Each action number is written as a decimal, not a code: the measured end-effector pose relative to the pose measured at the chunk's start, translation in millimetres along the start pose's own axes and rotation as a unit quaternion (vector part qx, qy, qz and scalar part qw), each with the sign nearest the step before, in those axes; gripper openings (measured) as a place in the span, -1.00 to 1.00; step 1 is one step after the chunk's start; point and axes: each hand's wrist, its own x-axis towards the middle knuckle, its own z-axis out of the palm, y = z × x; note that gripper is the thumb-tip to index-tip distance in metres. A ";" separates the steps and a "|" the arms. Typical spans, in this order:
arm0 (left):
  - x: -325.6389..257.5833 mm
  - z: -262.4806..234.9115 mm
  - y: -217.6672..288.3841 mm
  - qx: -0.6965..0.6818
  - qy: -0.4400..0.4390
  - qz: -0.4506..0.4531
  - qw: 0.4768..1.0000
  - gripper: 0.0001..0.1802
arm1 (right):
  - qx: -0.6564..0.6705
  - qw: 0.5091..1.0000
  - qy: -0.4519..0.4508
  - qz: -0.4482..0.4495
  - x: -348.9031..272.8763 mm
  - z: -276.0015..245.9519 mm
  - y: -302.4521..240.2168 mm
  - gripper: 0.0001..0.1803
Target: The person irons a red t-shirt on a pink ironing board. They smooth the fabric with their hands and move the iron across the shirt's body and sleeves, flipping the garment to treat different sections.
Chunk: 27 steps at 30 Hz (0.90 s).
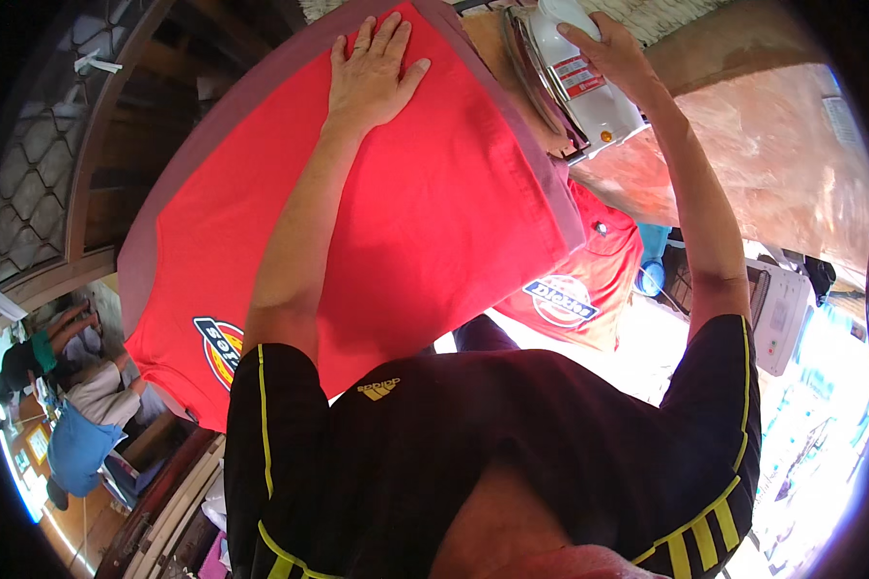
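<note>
A red T-shirt (434, 193) is spread over a board with a mauve cover (208, 121). My left hand (370, 82) lies flat on the shirt near its far edge, fingers apart. Off the board's right side, my right hand (616, 53) is wrapped round the handle of a white clothes iron (603, 121). The iron stands tilted against a brown surface (492, 48), its metal soleplate turned toward the shirt. Part of a print shows on the shirt at the lower left, partly behind my left arm.
Another red T-shirt (599, 261) with a round print hangs below the board's right edge. A mottled pinkish-brown surface (753, 154) extends to the right. Metal lattice (34, 174) stands at the left. A person in a blue top (82, 449) is at the lower left.
</note>
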 end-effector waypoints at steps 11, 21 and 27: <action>0.3 -4.6 -1.7 -0.033 0.035 -0.003 0.999 -0.26 | -0.018 0.995 0.054 -0.082 -167.0 8.7 -106.2 -0.59; 12.4 4.9 -51.1 -0.124 0.021 0.067 0.990 -0.47 | -0.006 0.987 0.101 -0.122 -160.4 96.4 -138.9 -0.50; 11.7 1.3 -50.2 -0.197 0.101 0.035 0.975 -0.50 | -0.150 0.981 0.098 -0.080 -19.6 86.7 -142.0 -0.50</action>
